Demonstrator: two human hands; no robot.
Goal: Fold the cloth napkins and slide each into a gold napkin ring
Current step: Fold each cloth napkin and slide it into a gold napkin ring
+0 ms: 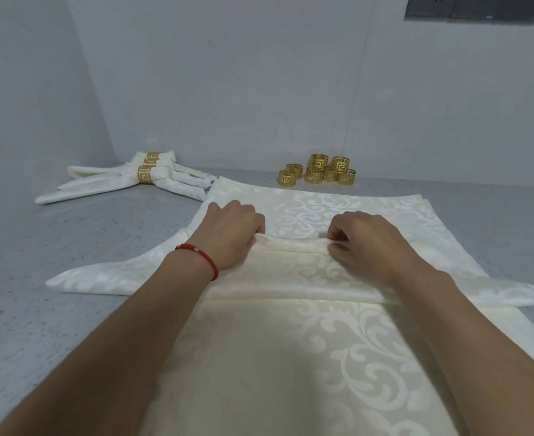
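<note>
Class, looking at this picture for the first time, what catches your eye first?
Two hands, the left hand and right hand, pinch a fold of the cream napkin at centre. Behind it a cluster of loose gold rings gleams by the wall, with finished ringed napkins at far left.

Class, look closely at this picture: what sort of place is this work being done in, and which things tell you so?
Probably a staged workstation for table-setting prep, not a dining room. A grey speckled counter meets bare white walls, loose gold napkin rings wait at the back, and finished ringed napkins lie at far left.
</note>
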